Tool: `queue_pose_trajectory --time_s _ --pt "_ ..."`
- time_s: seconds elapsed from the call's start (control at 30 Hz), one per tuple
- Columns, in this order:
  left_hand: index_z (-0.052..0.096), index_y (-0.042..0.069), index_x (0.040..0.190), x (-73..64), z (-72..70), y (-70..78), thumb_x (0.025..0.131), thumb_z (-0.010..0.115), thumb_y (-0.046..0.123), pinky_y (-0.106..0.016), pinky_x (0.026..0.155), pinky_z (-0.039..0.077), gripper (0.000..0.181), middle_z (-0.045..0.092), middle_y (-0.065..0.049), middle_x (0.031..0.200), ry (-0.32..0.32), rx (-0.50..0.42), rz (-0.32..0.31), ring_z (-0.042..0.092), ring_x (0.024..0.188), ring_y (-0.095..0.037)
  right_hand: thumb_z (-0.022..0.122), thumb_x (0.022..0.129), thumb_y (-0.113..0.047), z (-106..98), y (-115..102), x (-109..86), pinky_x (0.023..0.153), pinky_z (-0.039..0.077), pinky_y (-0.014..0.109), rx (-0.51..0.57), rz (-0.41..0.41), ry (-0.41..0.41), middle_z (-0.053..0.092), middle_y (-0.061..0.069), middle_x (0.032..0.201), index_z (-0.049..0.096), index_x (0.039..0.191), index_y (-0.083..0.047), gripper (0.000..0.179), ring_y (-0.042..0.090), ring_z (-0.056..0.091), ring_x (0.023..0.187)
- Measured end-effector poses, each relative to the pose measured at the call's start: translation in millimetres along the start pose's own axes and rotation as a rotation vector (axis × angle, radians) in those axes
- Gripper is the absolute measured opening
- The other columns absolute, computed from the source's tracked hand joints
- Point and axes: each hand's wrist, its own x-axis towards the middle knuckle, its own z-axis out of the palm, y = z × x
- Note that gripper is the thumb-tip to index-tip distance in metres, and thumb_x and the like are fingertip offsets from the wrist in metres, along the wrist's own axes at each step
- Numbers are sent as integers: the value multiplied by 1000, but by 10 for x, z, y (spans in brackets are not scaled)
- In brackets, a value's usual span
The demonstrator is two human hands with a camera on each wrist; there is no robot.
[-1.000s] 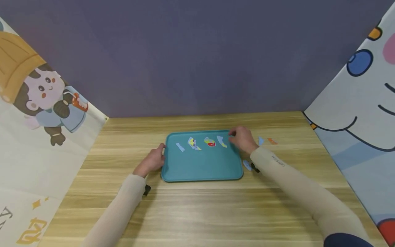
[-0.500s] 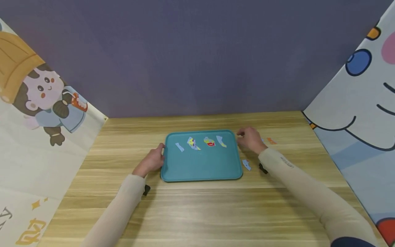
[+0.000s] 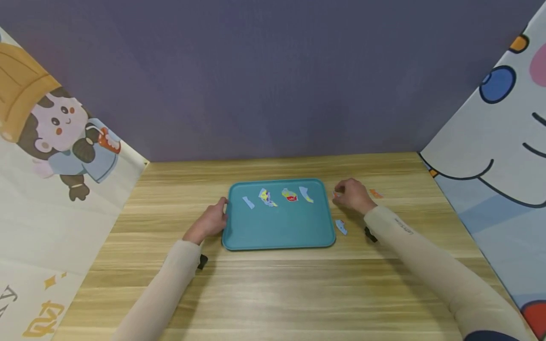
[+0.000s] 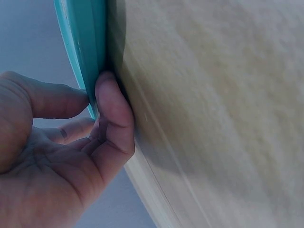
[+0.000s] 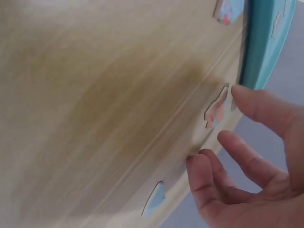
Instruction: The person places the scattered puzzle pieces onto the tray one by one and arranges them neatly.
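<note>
A teal tray (image 3: 277,232) lies on the table, bearing several flat, irregular coloured pieces such as the yellow-and-red piece (image 3: 289,195). My left hand (image 3: 209,222) grips its left edge, thumb (image 4: 66,99) on the rim and a curled finger (image 4: 114,109) on the outer side. Beyond the tray's right edge is my right hand (image 3: 354,195). Its thumb and fingers stand apart around an orange piece (image 5: 216,110) that lies on the wood. A light-blue piece (image 5: 154,199) is below those fingers in the right wrist view; the hand covers it in the head view.
A blue piece (image 3: 341,227) lies on the table (image 3: 273,293) beside the tray's lower right edge. Another orange piece (image 3: 376,193) lies to the right of the right hand. A purple-grey wall (image 3: 273,85) stands behind, and printed panels (image 3: 477,156) flank both sides.
My right hand has moved right, from over the tray's upper right corner to the table beside it. The left hand and the pieces on the tray stay put.
</note>
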Motion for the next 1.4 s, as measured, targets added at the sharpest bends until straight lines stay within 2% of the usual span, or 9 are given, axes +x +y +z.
queue_pose_trajectory --time_s 0.13,0.27,0.53,0.67,0.93,1.27,1.4 --pt "30 0 139 -6 -1 7 95 44 3 -31 56 45 46 57 -11 79 -2 -5 -2 53 63 -20 73 80 -11 11 2 -35 89 43 46 5 22 -27 57 21 111 57 118 6 44 36 52 104" --pt "30 0 138 -16 -8 8 95 44 3 -31 55 45 46 56 -11 77 3 1 2 52 62 -20 68 82 -4 29 16 -51 86 45 44 29 26 -16 59 22 109 57 119 8 41 35 55 101" --pt "30 1 139 -10 4 12 96 44 4 -30 54 45 45 56 -11 77 0 12 0 52 61 -20 66 78 -5 47 55 -51 82 46 43 52 51 15 61 18 104 61 111 5 34 33 56 95" --pt "30 1 139 -7 1 19 96 44 4 -31 54 45 46 56 -11 78 -3 11 -5 52 61 -20 67 78 -6 38 39 -55 75 48 40 84 46 57 62 15 97 64 102 1 25 30 58 88" --pt "30 0 138 -16 -7 20 96 43 4 -30 55 44 45 56 -11 76 -3 12 2 52 61 -20 72 76 -10 -17 -139 -125 67 48 39 114 -65 187 66 11 87 69 91 -3 17 25 60 77" --pt "30 0 138 -14 4 3 96 43 4 -30 54 44 44 55 -11 76 -4 6 5 52 60 -20 72 76 -7 72 -429 -237 64 50 36 118 -172 173 67 11 90 70 91 -2 15 20 62 72" --pt "30 1 138 -9 5 0 97 43 5 -30 54 44 44 55 -11 74 -1 8 4 52 60 -20 71 78 -9 108 -536 -264 62 50 34 123 -185 134 66 9 90 70 93 -3 17 19 60 72"
